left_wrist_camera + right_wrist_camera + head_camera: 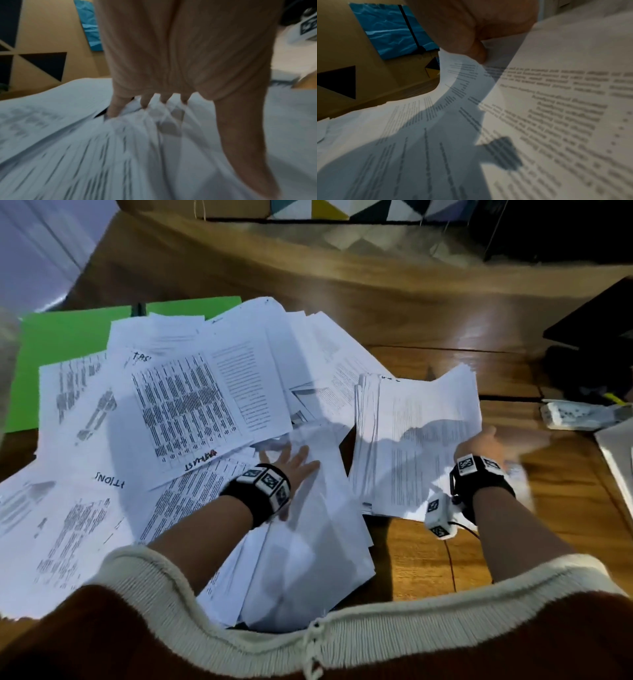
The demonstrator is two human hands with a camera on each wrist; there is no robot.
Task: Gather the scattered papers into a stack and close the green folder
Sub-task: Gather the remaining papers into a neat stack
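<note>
White printed papers lie scattered over the wooden table and partly cover the open green folder at the far left. My left hand lies flat on a pile of sheets in the middle; in the left wrist view its spread fingers press into the papers. My right hand grips the right edge of a thick sheaf of papers, lifted off the table. In the right wrist view the thumb pinches the top sheet; the fingers beneath are hidden.
A white power strip lies at the right edge, with dark objects behind it and a grey flat thing in front. A box with coloured triangles stands beyond the table. Bare wood shows between my arms.
</note>
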